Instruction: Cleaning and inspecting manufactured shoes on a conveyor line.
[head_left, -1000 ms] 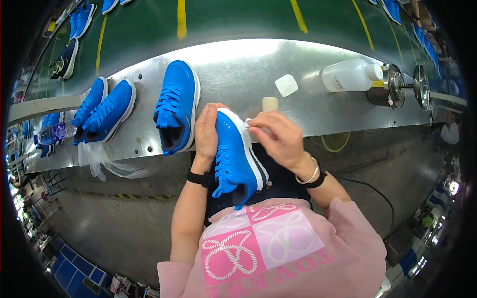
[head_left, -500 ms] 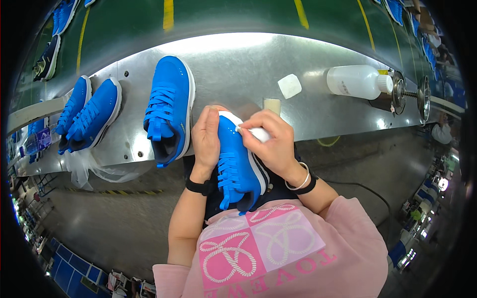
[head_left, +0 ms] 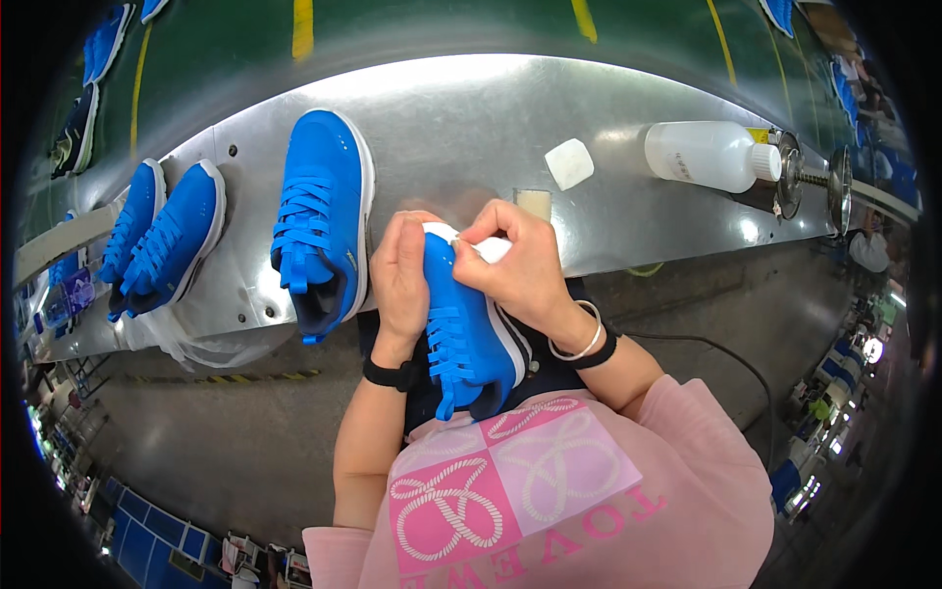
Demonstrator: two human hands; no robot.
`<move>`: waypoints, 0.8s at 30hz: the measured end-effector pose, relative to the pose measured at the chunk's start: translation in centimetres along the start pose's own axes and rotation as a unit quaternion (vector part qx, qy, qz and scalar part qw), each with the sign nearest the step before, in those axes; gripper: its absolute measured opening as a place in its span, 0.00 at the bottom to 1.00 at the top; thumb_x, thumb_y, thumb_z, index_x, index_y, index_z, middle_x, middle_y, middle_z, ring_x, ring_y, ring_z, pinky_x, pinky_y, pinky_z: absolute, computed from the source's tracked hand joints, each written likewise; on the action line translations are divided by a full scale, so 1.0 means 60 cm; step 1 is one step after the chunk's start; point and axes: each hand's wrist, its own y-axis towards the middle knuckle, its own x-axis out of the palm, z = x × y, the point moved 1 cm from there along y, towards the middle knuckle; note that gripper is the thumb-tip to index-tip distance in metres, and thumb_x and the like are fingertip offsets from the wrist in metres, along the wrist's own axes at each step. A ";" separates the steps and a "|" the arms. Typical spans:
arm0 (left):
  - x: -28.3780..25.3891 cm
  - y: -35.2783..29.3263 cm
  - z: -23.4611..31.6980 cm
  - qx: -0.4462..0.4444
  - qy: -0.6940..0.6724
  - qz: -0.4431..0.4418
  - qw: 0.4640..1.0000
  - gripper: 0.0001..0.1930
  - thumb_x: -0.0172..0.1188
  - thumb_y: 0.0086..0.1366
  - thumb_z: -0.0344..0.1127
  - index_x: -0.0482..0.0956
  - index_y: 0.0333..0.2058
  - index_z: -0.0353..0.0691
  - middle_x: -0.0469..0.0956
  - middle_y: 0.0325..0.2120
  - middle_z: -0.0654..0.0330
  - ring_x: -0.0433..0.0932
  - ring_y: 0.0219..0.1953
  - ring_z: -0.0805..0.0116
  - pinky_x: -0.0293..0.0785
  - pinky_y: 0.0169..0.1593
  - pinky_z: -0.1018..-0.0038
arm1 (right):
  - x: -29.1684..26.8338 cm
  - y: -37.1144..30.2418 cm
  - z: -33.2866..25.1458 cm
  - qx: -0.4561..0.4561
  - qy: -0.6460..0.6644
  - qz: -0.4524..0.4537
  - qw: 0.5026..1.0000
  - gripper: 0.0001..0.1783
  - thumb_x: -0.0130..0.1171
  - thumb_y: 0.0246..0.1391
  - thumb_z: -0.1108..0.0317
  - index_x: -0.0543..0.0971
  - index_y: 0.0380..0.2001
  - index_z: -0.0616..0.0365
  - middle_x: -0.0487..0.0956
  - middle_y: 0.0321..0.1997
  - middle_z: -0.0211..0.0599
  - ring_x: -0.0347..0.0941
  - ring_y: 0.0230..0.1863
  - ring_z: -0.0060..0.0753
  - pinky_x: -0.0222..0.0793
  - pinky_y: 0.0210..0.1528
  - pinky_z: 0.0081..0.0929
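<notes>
A blue sneaker [head_left: 449, 339] with a white sole rests in front of my body, toe pointing away from me. My left hand [head_left: 399, 280] is closed around the left side of its toe. At the toe's right edge my right hand [head_left: 520, 263] pinches a white wad [head_left: 494, 249], perhaps cloth or sponge, against the sole rim. Just beyond that hand lies a small cream block [head_left: 533, 203], and further off a white squarish pad [head_left: 569, 164]. To the left, a matching blue sneaker [head_left: 322, 201] stands on the metal table [head_left: 442, 128].
Two more blue sneakers [head_left: 182, 231] stand at the table's left, near crumpled clear plastic [head_left: 206, 346]. A white bottle [head_left: 702, 155] lies on its side at the right, beside a round metal device [head_left: 790, 175]. A green conveyor belt [head_left: 442, 27] carrying shoes runs along the far side.
My right hand has moved forward and slightly left along the toe rim, taking the white wad with it. The left hand keeps its hold on the sneaker. The whole view has shifted slightly.
</notes>
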 end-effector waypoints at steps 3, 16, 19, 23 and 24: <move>-0.001 0.001 -0.004 0.014 0.004 0.003 1.000 0.21 0.44 0.78 0.48 0.76 0.37 0.36 0.76 0.31 0.64 0.72 0.33 0.78 0.69 0.39 0.79 | -0.012 -0.014 0.005 0.013 -0.019 -0.010 1.000 0.10 0.68 0.43 0.71 0.76 0.24 0.63 0.79 0.24 0.41 0.77 0.27 0.30 0.71 0.31 0.28; -0.001 0.005 -0.006 0.014 0.009 0.002 1.000 0.20 0.44 0.78 0.46 0.76 0.37 0.35 0.76 0.32 0.63 0.72 0.35 0.76 0.69 0.42 0.78 | -0.016 -0.021 0.012 0.047 -0.029 -0.033 0.998 0.10 0.66 0.43 0.71 0.74 0.23 0.63 0.77 0.22 0.43 0.74 0.26 0.31 0.69 0.30 0.29; 0.000 0.003 -0.002 0.011 0.004 0.011 1.000 0.19 0.43 0.78 0.45 0.76 0.37 0.35 0.76 0.32 0.62 0.72 0.35 0.75 0.69 0.42 0.78 | -0.002 0.008 0.002 0.032 -0.013 -0.019 0.999 0.11 0.66 0.43 0.70 0.73 0.22 0.62 0.76 0.22 0.43 0.73 0.25 0.30 0.68 0.29 0.29; -0.004 0.004 -0.005 0.009 0.000 0.010 1.000 0.19 0.43 0.78 0.44 0.76 0.37 0.34 0.76 0.33 0.62 0.72 0.36 0.75 0.68 0.43 0.78 | 0.011 0.011 0.010 0.031 0.001 -0.004 1.000 0.11 0.66 0.43 0.71 0.73 0.22 0.62 0.76 0.22 0.42 0.73 0.25 0.29 0.68 0.29 0.28; -0.002 0.004 -0.009 0.013 0.007 0.004 1.000 0.19 0.43 0.78 0.44 0.76 0.37 0.34 0.76 0.33 0.61 0.72 0.36 0.74 0.68 0.43 0.78 | 0.003 0.002 0.014 0.035 -0.011 -0.005 0.999 0.11 0.67 0.42 0.71 0.73 0.22 0.62 0.76 0.22 0.42 0.73 0.24 0.30 0.68 0.29 0.29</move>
